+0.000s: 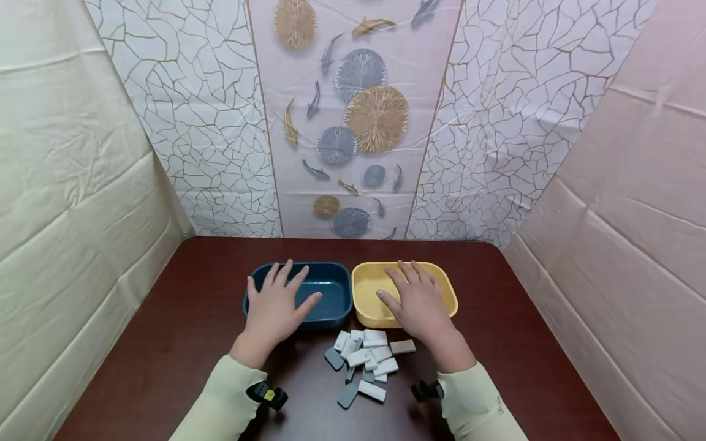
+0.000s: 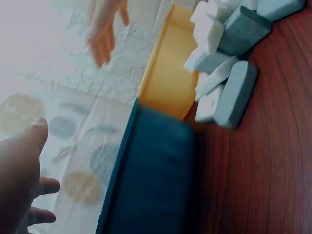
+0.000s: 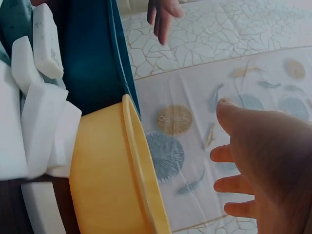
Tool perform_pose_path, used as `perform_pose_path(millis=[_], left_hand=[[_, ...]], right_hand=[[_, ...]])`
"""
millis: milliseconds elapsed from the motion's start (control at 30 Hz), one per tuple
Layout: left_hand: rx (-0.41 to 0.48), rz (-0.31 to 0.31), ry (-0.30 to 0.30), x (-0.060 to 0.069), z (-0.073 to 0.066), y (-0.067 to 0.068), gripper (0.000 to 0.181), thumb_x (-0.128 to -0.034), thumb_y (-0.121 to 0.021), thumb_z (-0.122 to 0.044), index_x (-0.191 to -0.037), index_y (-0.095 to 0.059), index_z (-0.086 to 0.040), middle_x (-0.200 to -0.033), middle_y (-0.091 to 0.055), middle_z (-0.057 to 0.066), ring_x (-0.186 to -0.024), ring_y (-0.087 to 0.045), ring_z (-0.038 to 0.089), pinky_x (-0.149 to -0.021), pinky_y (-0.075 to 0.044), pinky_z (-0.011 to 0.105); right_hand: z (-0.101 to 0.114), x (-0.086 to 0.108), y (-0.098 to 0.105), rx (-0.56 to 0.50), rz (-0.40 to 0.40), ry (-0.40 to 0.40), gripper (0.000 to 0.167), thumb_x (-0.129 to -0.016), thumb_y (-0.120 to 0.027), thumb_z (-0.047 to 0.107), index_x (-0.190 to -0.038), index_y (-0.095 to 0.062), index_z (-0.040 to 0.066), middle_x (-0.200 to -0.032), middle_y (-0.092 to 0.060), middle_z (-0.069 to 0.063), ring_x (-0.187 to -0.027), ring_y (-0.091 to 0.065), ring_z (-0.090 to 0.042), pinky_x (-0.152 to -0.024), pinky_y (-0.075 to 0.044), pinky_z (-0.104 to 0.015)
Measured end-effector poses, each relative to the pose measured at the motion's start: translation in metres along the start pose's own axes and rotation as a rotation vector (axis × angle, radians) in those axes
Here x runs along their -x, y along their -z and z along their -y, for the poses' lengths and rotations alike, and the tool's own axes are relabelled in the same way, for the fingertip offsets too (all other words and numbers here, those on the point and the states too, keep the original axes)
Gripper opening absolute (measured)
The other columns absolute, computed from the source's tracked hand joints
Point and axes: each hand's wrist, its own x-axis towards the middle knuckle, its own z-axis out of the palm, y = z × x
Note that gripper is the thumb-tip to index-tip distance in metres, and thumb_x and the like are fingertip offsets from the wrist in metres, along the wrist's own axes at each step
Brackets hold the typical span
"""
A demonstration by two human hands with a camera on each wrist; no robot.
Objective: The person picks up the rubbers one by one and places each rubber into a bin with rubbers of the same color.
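My left hand (image 1: 274,309), fingers spread, hovers above the dark blue bin (image 1: 329,301) and holds nothing. Over the yellow bin (image 1: 368,300) my right hand (image 1: 421,304) is held the same way, fingers apart and nothing in it. The two bins stand side by side. In front of them lies a loose pile of small white blocks (image 1: 372,391) and grey blocks (image 1: 348,395), some resting on others. The right wrist view shows white blocks (image 3: 46,126) close by the yellow bin's outer wall. Grey blocks (image 2: 236,92) appear near the bins in the left wrist view.
Everything stands on a dark reddish-brown table (image 1: 182,343). A patterned cloth (image 1: 353,184) hangs behind its far edge, and plain pale cloths (image 1: 72,214) rise along both sides. Each wrist bears a black strapped device (image 1: 267,395).
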Motion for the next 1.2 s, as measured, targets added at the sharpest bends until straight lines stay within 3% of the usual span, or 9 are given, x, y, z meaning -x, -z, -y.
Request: perform_pose_path(millis=[133, 300, 567, 700, 833, 900, 1033, 1200], left_hand=[[0.046, -0.056, 0.031, 0.006, 0.023, 0.0, 0.08, -0.1062, -0.054, -0.071, -0.17, -0.045, -0.023, -0.177, -0.032, 0.017, -0.162, -0.025, 0.046, -0.12, -0.009, 0.088], [0.095, -0.068, 0.084, 0.016, 0.049, -0.004, 0.077, -0.1092, -0.054, -0.066, -0.17, -0.044, -0.02, -0.178, -0.027, 0.021, -0.161, -0.023, 0.049, -0.119, -0.009, 0.088], [0.1, -0.048, 0.113, 0.025, 0.065, -0.013, 0.075, -0.1102, -0.056, -0.061, -0.17, -0.044, -0.018, -0.178, -0.023, 0.024, -0.16, -0.024, 0.052, -0.117, -0.014, 0.089], [0.132, -0.038, 0.133, 0.025, 0.068, -0.013, 0.071, -0.1126, -0.055, -0.055, -0.17, -0.044, -0.016, -0.176, -0.025, 0.028, -0.158, -0.029, 0.054, -0.117, -0.024, 0.086], [0.205, -0.054, 0.169, 0.025, 0.076, -0.011, 0.061, -0.1168, -0.052, -0.041, -0.17, -0.043, -0.012, -0.17, -0.034, 0.031, -0.152, -0.037, 0.055, -0.113, -0.038, 0.08], [0.25, -0.068, 0.196, 0.025, 0.081, -0.01, 0.058, -0.1177, -0.049, -0.034, -0.17, -0.042, -0.009, -0.163, -0.041, 0.032, -0.146, -0.042, 0.053, -0.109, -0.045, 0.076], [0.324, -0.083, 0.266, 0.025, 0.089, -0.006, 0.055, -0.1173, -0.047, -0.029, -0.166, -0.044, -0.004, -0.145, -0.055, 0.029, -0.13, -0.056, 0.047, -0.103, -0.053, 0.068], [0.341, -0.085, 0.321, 0.022, 0.1, 0.0, 0.05, -0.116, -0.049, -0.03, -0.159, -0.052, -0.004, -0.117, -0.071, 0.017, -0.095, -0.069, 0.032, -0.081, -0.059, 0.055]], right_hand=[[-0.002, 0.006, 0.003, 0.025, -0.073, 0.028, 0.06, -0.111, -0.063, 0.05, -0.158, -0.06, 0.013, -0.161, -0.053, -0.019, -0.151, -0.044, -0.045, -0.119, -0.037, -0.071], [0.0, 0.015, 0.002, 0.034, -0.127, 0.061, 0.051, -0.109, -0.069, 0.044, -0.145, -0.071, 0.009, -0.143, -0.066, -0.018, -0.134, -0.058, -0.044, -0.11, -0.048, -0.066], [0.001, 0.024, -0.003, 0.025, -0.125, 0.082, 0.046, -0.105, -0.076, 0.042, -0.138, -0.076, 0.011, -0.133, -0.07, -0.013, -0.122, -0.065, -0.037, -0.101, -0.056, -0.057], [0.004, 0.034, 0.001, -0.027, -0.16, 0.116, 0.037, -0.101, -0.082, 0.037, -0.131, -0.08, 0.016, -0.12, -0.072, -0.004, -0.101, -0.071, -0.021, -0.081, -0.062, -0.043], [0.003, 0.047, 0.006, -0.005, -0.189, 0.162, 0.021, -0.098, -0.086, 0.031, -0.115, -0.083, 0.02, -0.098, -0.068, 0.007, -0.07, -0.059, -0.003, -0.058, -0.051, -0.029], [-0.001, 0.055, 0.006, 0.033, -0.217, 0.192, 0.013, -0.094, -0.089, 0.028, -0.103, -0.082, 0.023, -0.088, -0.061, 0.013, -0.062, -0.049, 0.001, -0.053, -0.046, -0.027], [-0.012, 0.074, 0.0, 0.089, -0.24, 0.216, 0.015, -0.089, -0.093, 0.026, -0.093, -0.078, 0.027, -0.08, -0.048, 0.017, -0.058, -0.042, 0.001, -0.049, -0.042, -0.027], [-0.023, 0.088, -0.011, 0.144, -0.098, 0.171, 0.018, -0.091, -0.091, 0.029, -0.101, -0.077, 0.024, -0.087, -0.051, 0.012, -0.058, -0.044, -0.002, -0.05, -0.045, -0.032]])
